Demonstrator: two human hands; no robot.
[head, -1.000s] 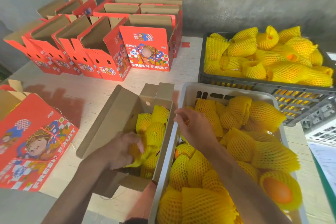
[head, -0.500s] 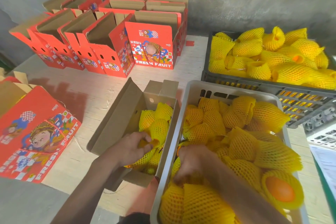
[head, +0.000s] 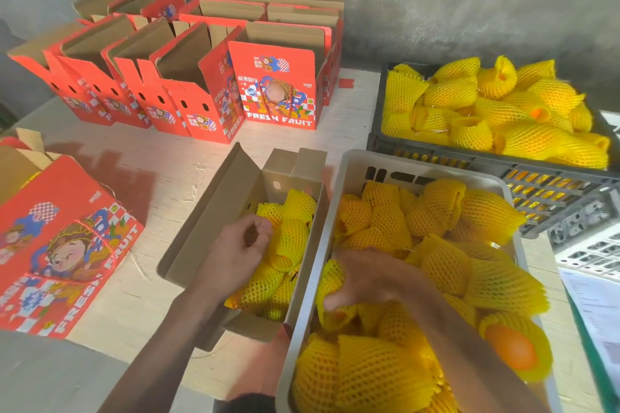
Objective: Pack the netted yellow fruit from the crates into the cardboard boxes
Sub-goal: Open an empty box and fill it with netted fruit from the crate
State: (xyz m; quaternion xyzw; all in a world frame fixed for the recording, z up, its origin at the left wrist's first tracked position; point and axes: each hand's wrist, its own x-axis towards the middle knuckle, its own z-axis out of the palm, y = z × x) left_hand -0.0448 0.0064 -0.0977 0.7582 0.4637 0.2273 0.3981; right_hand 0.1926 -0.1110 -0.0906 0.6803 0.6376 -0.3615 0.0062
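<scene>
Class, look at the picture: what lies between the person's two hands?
In the head view, the open cardboard box's right wall and the white plastic crate's left rim lie between left hand and right hand.

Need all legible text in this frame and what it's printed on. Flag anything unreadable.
"FRESH FRUIT": front of the upright red box, along its bottom edge.
"FRESH FRUIT": red box lying at left, running up its right edge, partly blurred.
Chinese characters and a small logo on the upright red box: too small to read.
Printed sheet at the right edge: blurred, unreadable.
Grey crate and white crate: no text visible.
</scene>
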